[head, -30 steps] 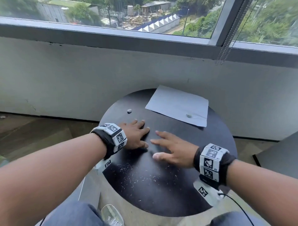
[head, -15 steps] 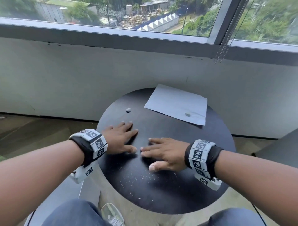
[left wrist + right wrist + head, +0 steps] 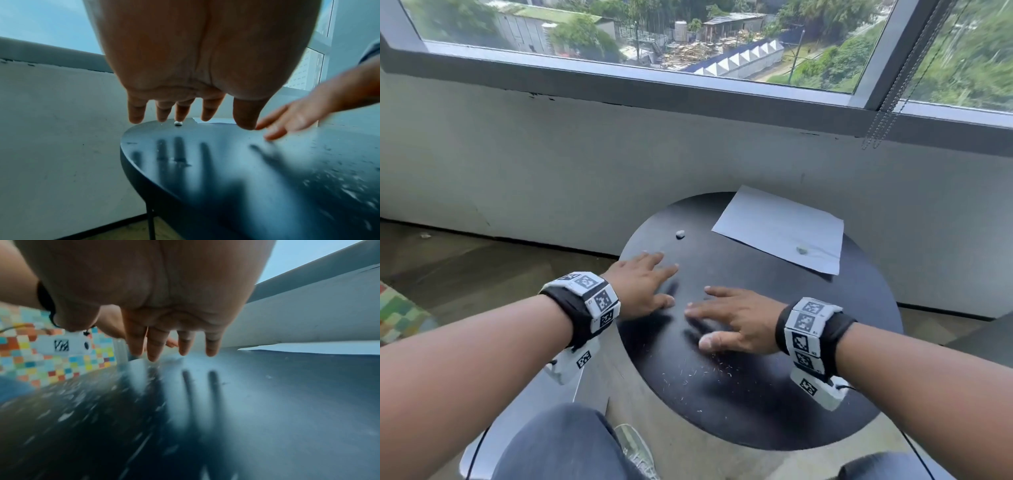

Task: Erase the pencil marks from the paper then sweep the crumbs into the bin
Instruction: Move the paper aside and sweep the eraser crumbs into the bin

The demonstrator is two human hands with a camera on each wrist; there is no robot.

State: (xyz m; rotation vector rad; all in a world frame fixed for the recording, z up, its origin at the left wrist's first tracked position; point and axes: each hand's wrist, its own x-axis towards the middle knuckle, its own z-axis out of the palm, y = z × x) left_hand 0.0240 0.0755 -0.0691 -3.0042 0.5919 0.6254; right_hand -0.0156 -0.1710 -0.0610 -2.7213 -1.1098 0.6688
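A white sheet of paper (image 3: pixel 784 228) lies at the far right of the round black table (image 3: pixel 842 404), with a small grey crumb ball (image 3: pixel 802 250) on it. A small white eraser piece (image 3: pixel 680 234) sits at the table's far left edge. Fine white crumbs (image 3: pixel 702 371) are scattered near the table's front. My left hand (image 3: pixel 645 287) hovers flat with straight fingers over the table's left side, just above the surface in the left wrist view (image 3: pixel 185 113). My right hand (image 3: pixel 729 318) is flat and spread beside it, fingers pointing left, close over the table (image 3: pixel 176 350). Neither holds anything.
A white wall and window sill (image 3: pixel 688 102) stand right behind the table. A bead chain (image 3: pixel 876 130) hangs at the right. A colourful checkered mat (image 3: pixel 400 315) lies on the floor to the left. My knees (image 3: pixel 558 445) are under the table's front edge.
Both hands have slid left across the table; the left hand moved out toward the left edge. The view shifted slightly, and the crumbs stay at the front.
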